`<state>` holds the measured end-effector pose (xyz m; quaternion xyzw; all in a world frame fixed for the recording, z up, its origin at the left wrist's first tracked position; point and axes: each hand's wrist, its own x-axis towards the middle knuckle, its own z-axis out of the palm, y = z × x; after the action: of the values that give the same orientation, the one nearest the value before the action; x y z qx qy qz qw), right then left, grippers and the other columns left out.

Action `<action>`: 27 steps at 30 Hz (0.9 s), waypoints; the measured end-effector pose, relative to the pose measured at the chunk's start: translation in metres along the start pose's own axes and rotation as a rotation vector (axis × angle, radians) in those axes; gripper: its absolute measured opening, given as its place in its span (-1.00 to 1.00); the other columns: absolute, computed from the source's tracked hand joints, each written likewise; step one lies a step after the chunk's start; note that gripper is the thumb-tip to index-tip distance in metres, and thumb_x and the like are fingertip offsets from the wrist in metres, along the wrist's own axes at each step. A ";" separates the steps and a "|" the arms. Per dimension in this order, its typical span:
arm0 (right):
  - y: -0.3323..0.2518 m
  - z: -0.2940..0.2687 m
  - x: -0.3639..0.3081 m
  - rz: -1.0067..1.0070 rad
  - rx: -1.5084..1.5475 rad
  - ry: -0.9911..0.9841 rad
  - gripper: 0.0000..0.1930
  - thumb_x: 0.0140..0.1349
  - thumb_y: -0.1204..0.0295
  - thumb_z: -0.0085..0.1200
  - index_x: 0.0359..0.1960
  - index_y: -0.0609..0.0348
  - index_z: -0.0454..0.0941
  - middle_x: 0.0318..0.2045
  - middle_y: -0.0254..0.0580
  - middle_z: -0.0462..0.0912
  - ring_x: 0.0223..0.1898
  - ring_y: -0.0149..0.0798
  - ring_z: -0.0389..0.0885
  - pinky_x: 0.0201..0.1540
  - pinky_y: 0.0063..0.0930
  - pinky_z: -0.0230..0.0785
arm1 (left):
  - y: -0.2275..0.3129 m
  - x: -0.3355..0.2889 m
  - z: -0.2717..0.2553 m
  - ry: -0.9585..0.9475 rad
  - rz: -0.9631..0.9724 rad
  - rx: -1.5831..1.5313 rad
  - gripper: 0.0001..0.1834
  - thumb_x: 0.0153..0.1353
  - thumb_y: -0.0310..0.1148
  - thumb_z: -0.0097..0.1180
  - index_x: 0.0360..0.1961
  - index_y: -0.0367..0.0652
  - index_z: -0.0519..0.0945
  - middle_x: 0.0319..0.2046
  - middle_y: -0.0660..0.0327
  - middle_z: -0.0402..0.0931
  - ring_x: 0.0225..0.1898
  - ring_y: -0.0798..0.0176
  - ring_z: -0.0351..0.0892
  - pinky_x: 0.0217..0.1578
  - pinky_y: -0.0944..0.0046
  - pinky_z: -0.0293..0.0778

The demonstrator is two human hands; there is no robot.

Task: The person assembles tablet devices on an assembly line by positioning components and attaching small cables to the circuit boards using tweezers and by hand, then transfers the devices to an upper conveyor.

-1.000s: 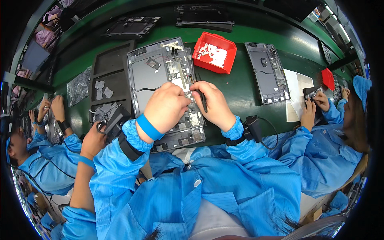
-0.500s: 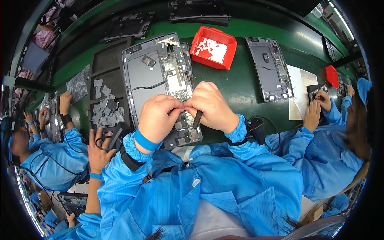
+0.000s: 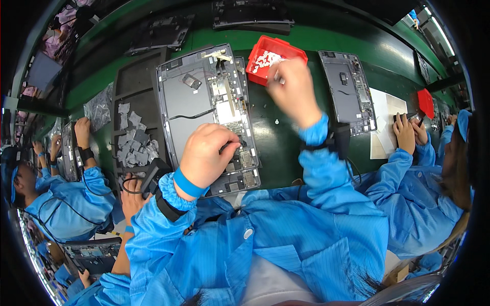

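Observation:
An opened tablet-like device (image 3: pixel 191 143) lies before me, its grey inner shell showing a circuit board (image 3: pixel 224 97) and a black cable. Over its lower part, my left hand (image 3: pixel 204 155) has thumb and forefinger pinched together; a dark bit shows by the tips, too small to name. My right hand (image 3: pixel 293 92) is raised at the near right side of a red bin (image 3: pixel 280 45) of small white pieces (image 3: pixel 265 60). Motion blurs its fingers, and what they hold, if anything, is unclear. A tiny white piece (image 3: pixel 277 122) lies on the green bench.
Left of the device, a black compartment tray (image 3: pixel 137 81) holds grey scraps (image 3: pixel 137 145). Another opened device (image 3: pixel 349 92) lies at right beside white sheets (image 3: pixel 380 109). Co-workers sit on both sides; a co-worker's hand (image 3: pixel 133 196) is close to my left forearm.
My right hand has left the spot beside my left hand and moved up and right to the red bin. The left hand stays pinched over the device. The bin has shifted slightly right.

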<state>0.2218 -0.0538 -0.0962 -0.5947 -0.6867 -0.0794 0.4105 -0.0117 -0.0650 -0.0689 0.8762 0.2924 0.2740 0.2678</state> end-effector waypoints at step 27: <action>-0.080 -0.012 -0.096 0.499 1.071 -0.039 -0.81 -0.07 0.63 0.22 -0.40 0.29 0.48 -0.34 -0.13 0.62 -0.30 -0.35 0.59 -0.25 -0.54 0.41 | 0.010 -0.018 -0.001 0.069 0.070 0.088 -0.80 -0.25 -0.67 0.22 -0.51 -0.23 0.57 -0.46 0.17 0.56 -0.38 0.14 0.54 -0.36 0.26 0.46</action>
<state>0.1531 -0.1555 -0.1210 -0.4495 -0.4780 0.3881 0.6472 -0.0205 -0.0838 -0.0679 0.8868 0.2824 0.3002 0.2090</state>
